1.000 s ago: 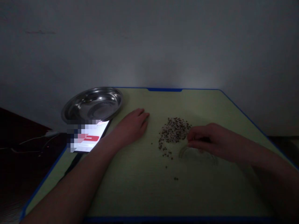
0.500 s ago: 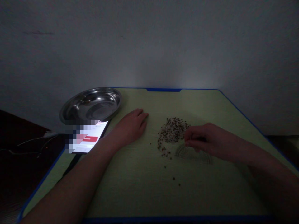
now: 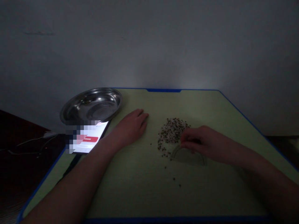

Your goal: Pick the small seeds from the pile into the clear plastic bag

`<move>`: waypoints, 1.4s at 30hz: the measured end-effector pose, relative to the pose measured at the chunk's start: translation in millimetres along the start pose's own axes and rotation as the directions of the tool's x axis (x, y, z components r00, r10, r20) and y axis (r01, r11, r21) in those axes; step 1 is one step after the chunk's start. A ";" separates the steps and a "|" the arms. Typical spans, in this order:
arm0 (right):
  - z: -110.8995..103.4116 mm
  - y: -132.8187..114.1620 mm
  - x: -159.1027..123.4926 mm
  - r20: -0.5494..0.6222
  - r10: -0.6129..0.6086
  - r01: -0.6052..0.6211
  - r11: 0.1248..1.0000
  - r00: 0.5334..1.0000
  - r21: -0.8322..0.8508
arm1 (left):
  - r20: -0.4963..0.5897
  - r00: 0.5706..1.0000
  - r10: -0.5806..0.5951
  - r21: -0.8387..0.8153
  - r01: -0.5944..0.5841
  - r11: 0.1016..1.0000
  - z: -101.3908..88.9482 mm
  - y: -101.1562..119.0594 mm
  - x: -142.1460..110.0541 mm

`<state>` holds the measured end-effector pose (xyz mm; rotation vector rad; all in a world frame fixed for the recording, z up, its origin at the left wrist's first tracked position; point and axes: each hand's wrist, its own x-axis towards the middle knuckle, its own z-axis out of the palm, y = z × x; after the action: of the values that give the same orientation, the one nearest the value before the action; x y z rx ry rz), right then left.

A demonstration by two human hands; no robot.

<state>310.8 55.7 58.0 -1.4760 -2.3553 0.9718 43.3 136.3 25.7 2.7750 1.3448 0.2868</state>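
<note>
My right hand (image 3: pixel 195 139) pinches the curved upper edge of a clear protractor (image 3: pixel 189 157), which stands tilted or lies low over the table; I cannot tell which. Just left of those fingertips is a pile of small dark and pale grains (image 3: pixel 173 130), with a few loose dark ones trailing toward me. My left hand (image 3: pixel 133 126) rests palm down on the table left of the pile, its fingers loosely stretched and holding nothing.
The pale green table (image 3: pixel 144 186) has a blue rim and meets a grey wall. A shiny metal basin (image 3: pixel 102 105) stands at the back left. Beside my left forearm lies a lit phone (image 3: pixel 93 137), partly blurred. White cables (image 3: pixel 35 151) hang at the left.
My right hand has shifted slightly left with the protractor, whose curved edge now lies nearer the lower part of the pile. My left hand stays put.
</note>
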 end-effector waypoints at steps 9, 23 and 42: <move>2.5 -8.4 -1.1 0.010 -0.012 0.012 1.000 1.000 -0.010 | -0.001 1.000 -0.005 0.003 0.005 1.000 1.4 -0.9 -0.4; 24.5 -22.7 0.7 -0.026 -0.075 0.071 0.990 0.997 -0.126 | 0.018 1.000 -0.012 -0.008 0.013 1.000 0.0 1.8 0.6; 47.4 -54.0 -20.4 0.237 -0.112 0.110 0.994 0.965 0.022 | 0.022 1.000 -0.010 -0.002 0.011 1.000 1.4 1.1 -0.7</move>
<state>258.3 2.6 58.7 -1.2696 -2.5625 1.1863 44.0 135.1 24.3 2.7602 1.3530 0.2559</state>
